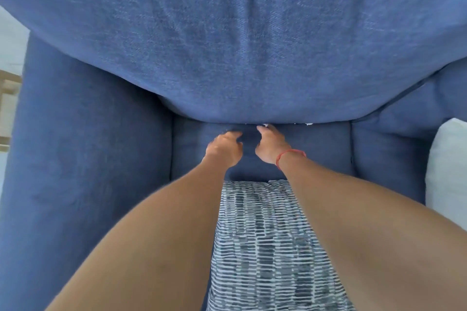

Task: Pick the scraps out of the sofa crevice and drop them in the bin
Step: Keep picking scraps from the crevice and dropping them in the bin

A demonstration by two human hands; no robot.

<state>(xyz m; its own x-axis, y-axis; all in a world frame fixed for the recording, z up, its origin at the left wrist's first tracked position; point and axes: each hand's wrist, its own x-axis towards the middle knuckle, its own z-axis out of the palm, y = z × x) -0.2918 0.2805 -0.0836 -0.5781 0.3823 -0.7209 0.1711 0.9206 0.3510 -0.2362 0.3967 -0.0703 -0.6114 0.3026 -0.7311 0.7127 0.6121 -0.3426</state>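
The crevice [278,123] runs between the blue sofa's back cushion [240,45] and its seat cushion [321,146]. Two small white scraps show in it: one [265,124] at the middle and one [308,124] further right. My right hand [271,145], with a red thread on the wrist, reaches to the crevice. Its fingertips are right beside the middle scrap and its thumb is held apart. My left hand [223,146] hovers over the seat just left of it, fingers curled down. Whether it holds anything is hidden. No bin is in view.
The sofa's left armrest [83,146] and right armrest [389,159] flank the seat. A white cushion [447,166] lies at the far right. My patterned garment [265,247] fills the lower middle. A pale floor and a wooden piece [7,88] show at the left edge.
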